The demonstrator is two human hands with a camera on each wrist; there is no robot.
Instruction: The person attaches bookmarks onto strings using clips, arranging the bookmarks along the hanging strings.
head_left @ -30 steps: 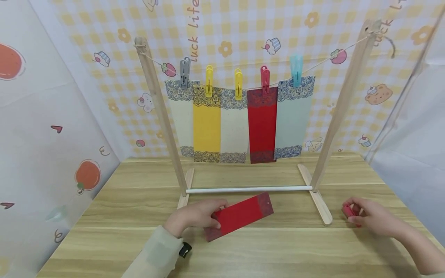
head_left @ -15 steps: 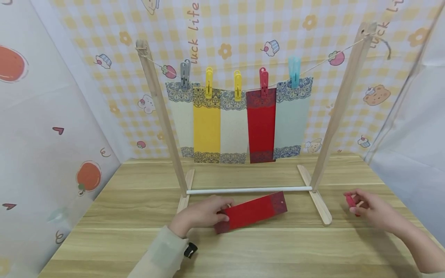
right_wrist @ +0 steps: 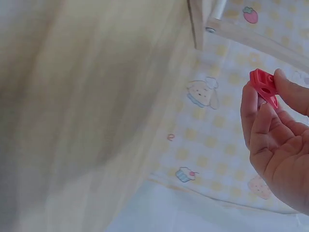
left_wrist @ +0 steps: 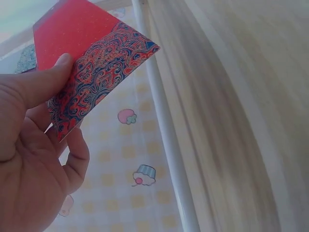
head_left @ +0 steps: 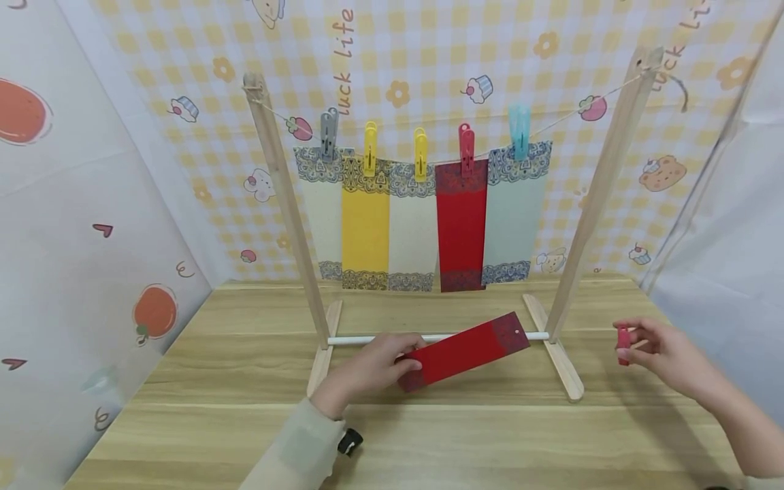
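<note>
My left hand (head_left: pixel 382 367) pinches a red card (head_left: pixel 462 355) by its patterned left end, thumb on the near face. The card slants up to the right in front of the rack's white bar, and a small hole shows at its far end. In the left wrist view the card's patterned border (left_wrist: pixel 104 72) sticks out past the thumb. Right of the rack, my right hand (head_left: pixel 670 357) holds a red clothespin (head_left: pixel 623 346) between thumb and fingers, raised over the table. The right wrist view shows this clothespin (right_wrist: pixel 264 87) at the fingertips.
A wooden rack (head_left: pixel 594 197) with a string stands on the table (head_left: pixel 465 442). Several cards hang from it under clothespins: cream, a yellow card (head_left: pixel 365 231), another cream, a red card (head_left: pixel 461 235) and a pale blue card (head_left: pixel 514 218). A printed cloth (head_left: pixel 392 54) covers the wall behind.
My left hand has moved right and up with the red card, whose far end now overlaps the white bar. The right hand has lifted the red clothespin and turned it upright.
</note>
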